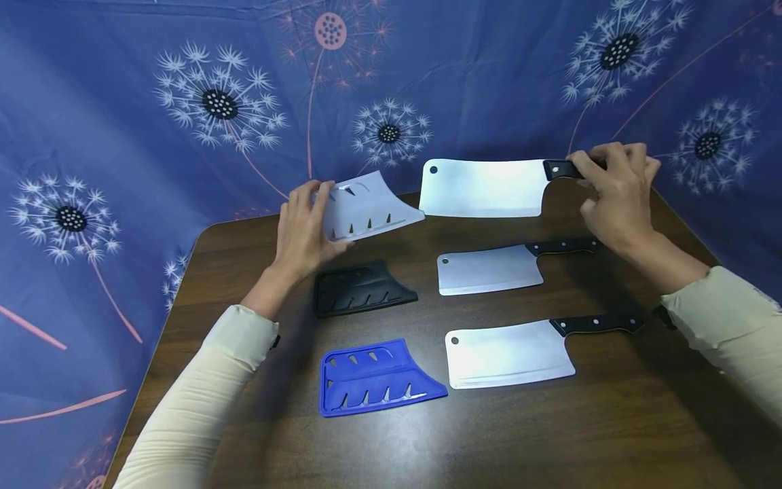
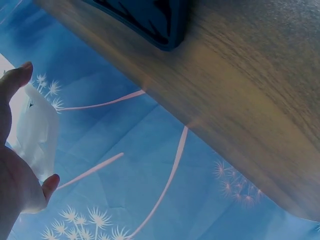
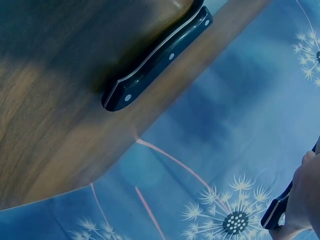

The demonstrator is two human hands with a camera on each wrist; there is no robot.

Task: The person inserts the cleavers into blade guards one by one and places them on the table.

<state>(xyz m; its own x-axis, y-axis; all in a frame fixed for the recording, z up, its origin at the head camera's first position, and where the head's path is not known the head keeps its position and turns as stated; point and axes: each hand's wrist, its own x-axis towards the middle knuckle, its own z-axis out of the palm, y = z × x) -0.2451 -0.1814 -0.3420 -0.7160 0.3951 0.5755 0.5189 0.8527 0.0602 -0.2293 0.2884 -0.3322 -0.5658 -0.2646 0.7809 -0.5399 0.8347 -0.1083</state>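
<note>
My left hand (image 1: pixel 305 227) grips a white slotted blade cover (image 1: pixel 373 207) by its left end, raised at the back of the table; the left wrist view shows thumb and fingers around the cover (image 2: pixel 37 135). In my right hand (image 1: pixel 620 193) is the black handle (image 1: pixel 561 169) of a cleaver, its broad blade (image 1: pixel 482 189) pointing left, the blade's tip close to the cover's pointed end. Below it lie a smaller cleaver (image 1: pixel 489 269) and another cleaver (image 1: pixel 510 354), handles to the right. A black blade cover (image 1: pixel 363 288) and a blue blade cover (image 1: pixel 379 378) lie left of them.
The brown wooden table (image 1: pixel 391 448) has rounded back corners. Behind it and along its left side hangs a blue cloth (image 1: pixel 476 81) with a dandelion print.
</note>
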